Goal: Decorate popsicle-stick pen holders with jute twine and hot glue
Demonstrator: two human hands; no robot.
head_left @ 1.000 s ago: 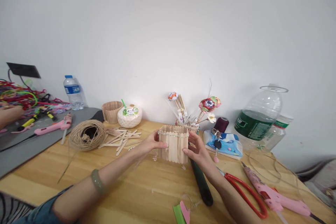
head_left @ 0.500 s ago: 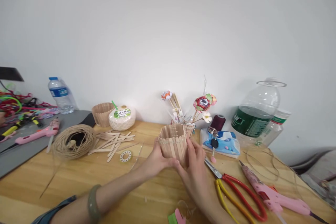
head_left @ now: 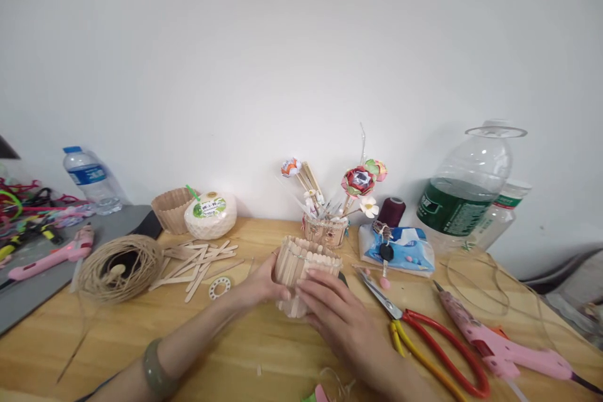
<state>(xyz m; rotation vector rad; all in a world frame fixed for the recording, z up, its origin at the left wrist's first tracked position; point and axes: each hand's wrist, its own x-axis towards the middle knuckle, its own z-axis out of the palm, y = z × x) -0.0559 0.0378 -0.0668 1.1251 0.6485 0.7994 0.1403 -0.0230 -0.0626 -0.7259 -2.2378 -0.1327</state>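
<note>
A small round basket made of upright popsicle sticks point(head_left: 301, 257) is held just above the wooden table point(head_left: 235, 352), between both hands. My left hand point(head_left: 261, 286) grips its left side from below. My right hand point(head_left: 330, 311) lies across its front with the fingers pointing left. The basket's lower part is hidden behind my right hand.
Loose popsicle sticks point(head_left: 198, 260), a twine coil point(head_left: 117, 267) and a white ring point(head_left: 219, 287) lie to the left. Red scissors point(head_left: 424, 339) and a pink glue gun point(head_left: 499, 345) lie to the right. Paper flowers in a pot point(head_left: 330, 226), tissues point(head_left: 398, 250) and bottles point(head_left: 466, 195) stand behind.
The basket has come down and toward me between the hands. My right hand shifted from its right side to across its front. The black tool under my right wrist is no longer seen.
</note>
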